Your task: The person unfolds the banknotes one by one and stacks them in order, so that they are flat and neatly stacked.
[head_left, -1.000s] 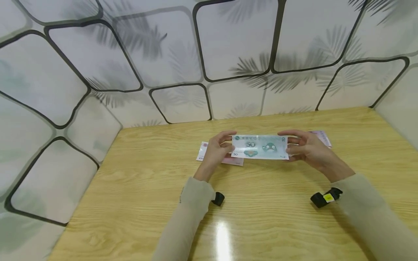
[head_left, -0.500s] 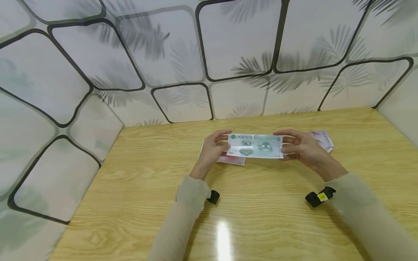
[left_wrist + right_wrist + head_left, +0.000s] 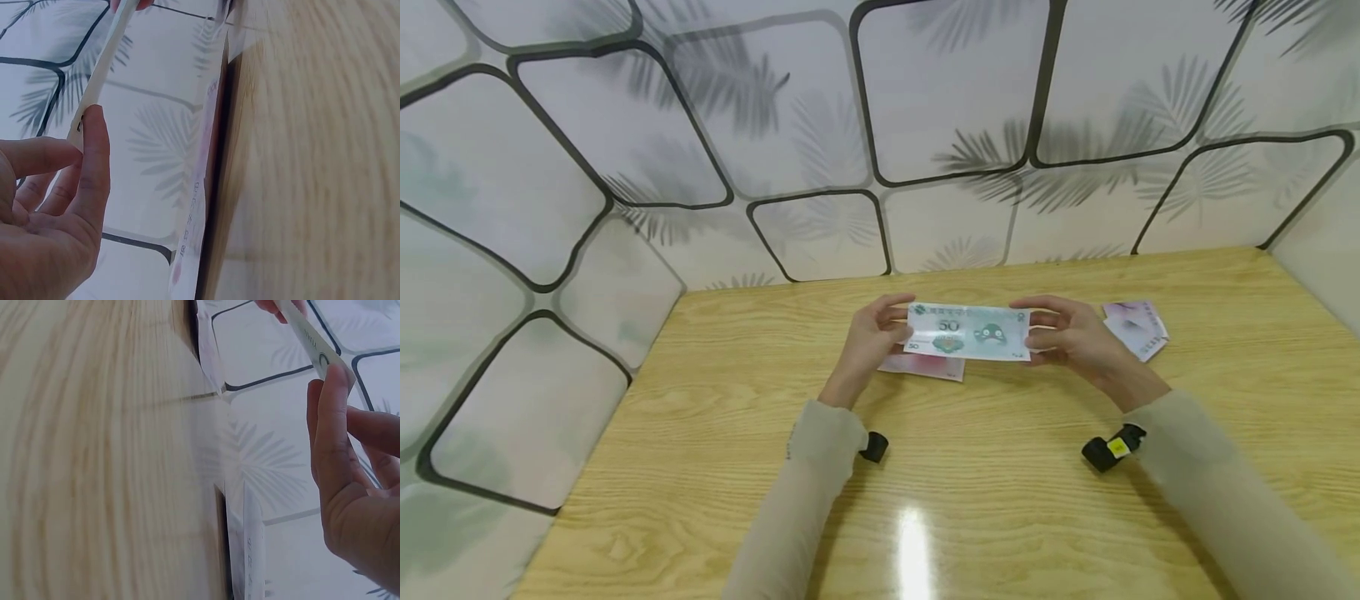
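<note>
A pale green banknote (image 3: 968, 333) marked 50 is stretched flat between my two hands, its printed face toward the head camera. My left hand (image 3: 867, 342) pinches its left end between thumb and fingers. The right end is pinched by my right hand (image 3: 1075, 340). In both wrist views the note shows nearly edge-on, raised off the table. Behind and below it, a pink banknote (image 3: 936, 367) lies on the table, partly covered by my left hand and the green note.
Beyond my right hand, purple and pink notes (image 3: 1137, 327) overlap on the wooden table (image 3: 715, 467). A patterned wall (image 3: 947, 225) rises at the table's back. Each wrist carries a black camera, such as the right wrist camera (image 3: 1105, 452).
Both hands have shifted left together with the green banknote still held between them. More of the notes at the right has come into sight.
</note>
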`<state>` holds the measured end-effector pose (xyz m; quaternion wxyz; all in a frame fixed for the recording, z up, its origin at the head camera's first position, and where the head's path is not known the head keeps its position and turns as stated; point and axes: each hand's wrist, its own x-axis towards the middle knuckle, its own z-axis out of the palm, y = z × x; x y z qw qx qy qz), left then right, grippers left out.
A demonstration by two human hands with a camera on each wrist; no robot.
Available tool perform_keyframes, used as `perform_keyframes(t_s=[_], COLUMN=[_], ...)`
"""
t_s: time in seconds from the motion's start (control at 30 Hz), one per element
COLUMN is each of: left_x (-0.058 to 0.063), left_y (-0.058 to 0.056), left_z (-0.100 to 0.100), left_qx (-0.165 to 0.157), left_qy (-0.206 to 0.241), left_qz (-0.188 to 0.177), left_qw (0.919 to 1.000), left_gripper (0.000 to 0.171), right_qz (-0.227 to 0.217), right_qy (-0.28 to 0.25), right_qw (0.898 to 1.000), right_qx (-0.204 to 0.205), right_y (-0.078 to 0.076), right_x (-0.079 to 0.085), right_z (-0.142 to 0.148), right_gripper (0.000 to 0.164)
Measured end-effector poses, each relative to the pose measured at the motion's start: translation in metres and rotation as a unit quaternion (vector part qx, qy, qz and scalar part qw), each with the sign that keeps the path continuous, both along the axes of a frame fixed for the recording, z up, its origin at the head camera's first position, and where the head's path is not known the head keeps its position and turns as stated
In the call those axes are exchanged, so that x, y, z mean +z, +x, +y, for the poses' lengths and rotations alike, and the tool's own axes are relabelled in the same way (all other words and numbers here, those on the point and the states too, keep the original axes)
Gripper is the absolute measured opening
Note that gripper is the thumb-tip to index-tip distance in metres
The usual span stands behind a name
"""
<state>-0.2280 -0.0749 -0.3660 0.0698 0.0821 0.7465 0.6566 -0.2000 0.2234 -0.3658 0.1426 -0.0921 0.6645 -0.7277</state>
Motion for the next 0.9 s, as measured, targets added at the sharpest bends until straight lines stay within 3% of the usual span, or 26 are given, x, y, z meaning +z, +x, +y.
perform_keyframes(t_s=[0.27, 0.57, 0.9], left_x=[-0.002, 0.000, -0.003], left_y=[-0.003, -0.005, -0.009], left_z=[-0.009, -0.022, -0.030], left_qx=[0.016, 0.025, 0.043], left_qy=[0.023, 0.017, 0.026], left_qz=[-0.013, -0.018, -0.029], left_qw=[0.9995, 0.9994, 0.9983], left_gripper=[0.049, 0.049, 0.047], right_qz=[0.010, 0.003, -0.002], right_qy=[0.019, 0.035, 0.011], right_qw=[1.000, 0.999, 0.999], right_qx=[0.002, 0.007, 0.030], right_y=[-0.004, -0.009, -0.013], right_x=[-0.001, -0.002, -0.002], right_z=[-0.011, -0.022, -0.033], right_gripper=[0.042, 0.044, 0.040])
